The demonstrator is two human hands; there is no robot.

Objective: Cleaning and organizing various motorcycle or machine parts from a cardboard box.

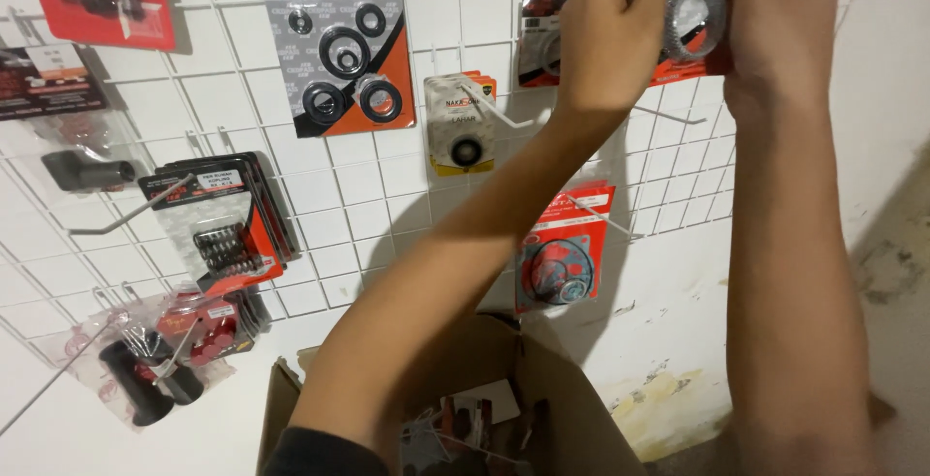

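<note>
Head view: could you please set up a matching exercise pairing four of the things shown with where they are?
Things:
1. ring package
2. cardboard box
3. black rubber seals card
4. springs package

Places:
A. bottom centre, open, below the arms
B. top centre of the wire grid
C. top right, held between left hand and right hand
D. left side, hanging on a hook

Pairs: 1-C, 2-A, 3-B, 4-D
</note>
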